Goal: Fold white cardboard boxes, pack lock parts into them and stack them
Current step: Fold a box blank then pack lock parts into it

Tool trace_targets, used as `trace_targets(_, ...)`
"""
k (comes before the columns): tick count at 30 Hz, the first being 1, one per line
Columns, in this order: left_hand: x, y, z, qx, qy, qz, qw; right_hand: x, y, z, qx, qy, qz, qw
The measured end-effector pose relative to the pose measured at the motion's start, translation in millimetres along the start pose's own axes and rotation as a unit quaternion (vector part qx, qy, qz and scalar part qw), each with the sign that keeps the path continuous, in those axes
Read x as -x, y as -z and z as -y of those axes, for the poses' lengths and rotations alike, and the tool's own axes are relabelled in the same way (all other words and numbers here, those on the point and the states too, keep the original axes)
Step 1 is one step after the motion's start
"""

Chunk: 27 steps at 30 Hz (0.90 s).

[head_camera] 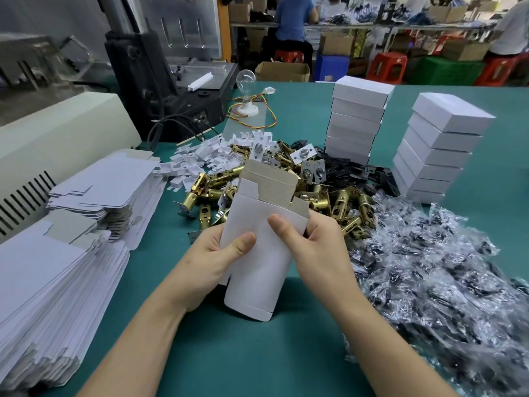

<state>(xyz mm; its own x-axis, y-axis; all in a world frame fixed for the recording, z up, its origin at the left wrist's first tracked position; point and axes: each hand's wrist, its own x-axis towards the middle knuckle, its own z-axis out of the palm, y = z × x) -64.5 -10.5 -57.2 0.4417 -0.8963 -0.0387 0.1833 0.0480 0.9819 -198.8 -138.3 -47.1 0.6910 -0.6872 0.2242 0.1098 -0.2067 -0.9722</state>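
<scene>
Both hands: our left hand [210,255] and right hand [319,245], fingers curled, grip a half-formed white cardboard box [257,270].
Pile: brass lock latches [339,200], twelve o'clock.

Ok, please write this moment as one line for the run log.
step: box folding | left hand: grips white box | right hand: grips white box | top flaps: open | brass latches: loose pile behind box

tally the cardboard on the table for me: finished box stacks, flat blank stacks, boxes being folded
finished box stacks: 2
flat blank stacks: 2
half-folded box, held by left hand and right hand: 1
total: 5
</scene>
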Motion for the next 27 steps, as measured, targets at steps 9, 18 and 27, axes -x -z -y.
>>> trace_targets(9,-2.7,-5.2,-4.5,0.066,0.012,-0.082,0.994,-3.5,1.1,-4.8,-0.026,0.03,0.024,0.999)
trace_targets(18,-7.3,-4.7,2.4,0.007,-0.066,-0.129,0.989,-0.2,-0.7,-5.8,-0.022,0.031,-0.005,0.999)
trace_targets(27,-9.3,-4.8,5.2,-0.105,-0.22,-0.172,0.954,-0.5,0.1,-2.7,0.001,0.084,0.0,0.996)
